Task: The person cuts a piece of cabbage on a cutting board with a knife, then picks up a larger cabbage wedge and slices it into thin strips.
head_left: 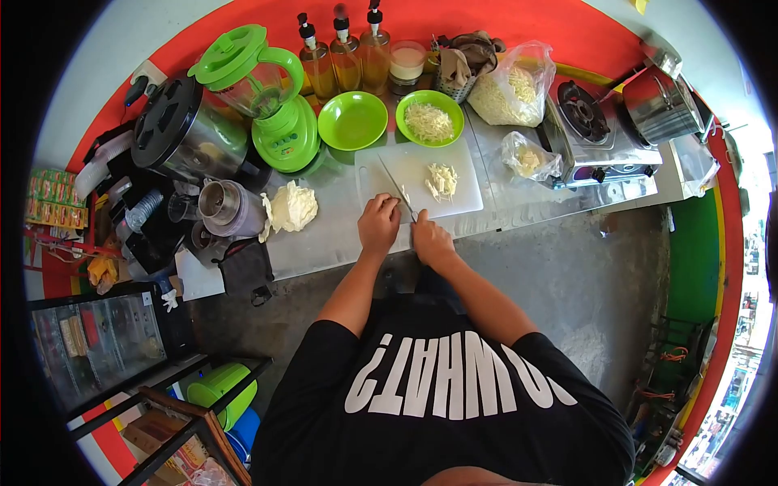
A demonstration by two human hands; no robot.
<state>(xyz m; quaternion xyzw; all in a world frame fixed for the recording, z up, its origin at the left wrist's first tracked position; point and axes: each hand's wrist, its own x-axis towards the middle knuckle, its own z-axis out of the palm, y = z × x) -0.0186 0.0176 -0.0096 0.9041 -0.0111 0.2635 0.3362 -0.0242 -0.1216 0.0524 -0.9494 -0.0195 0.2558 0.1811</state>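
Observation:
My right hand [433, 241] is wrapped around the handle of a kitchen knife [397, 184], whose long blade points away from me over the white cutting board [466, 190]. Close beside the blade, my left hand [379, 225] rests at the board's front edge with its fingers curled together. Whatever is under those fingers is hidden. A small pile of shredded cabbage [442, 182] lies on the board right of the blade, with a few pale shreds beside the knife. More shreds fill a green bowl [429, 117] behind the board. A chunk of cabbage [292, 207] sits on the counter to the left.
Another green bowl [352, 121] and a green blender [285, 134] stand behind left, near several pump bottles [345, 61]. A bag of shreds [512, 93], a smaller bag [531, 157] and a gas stove [604, 134] are on the right. A metal-topped container [231, 208] stands left.

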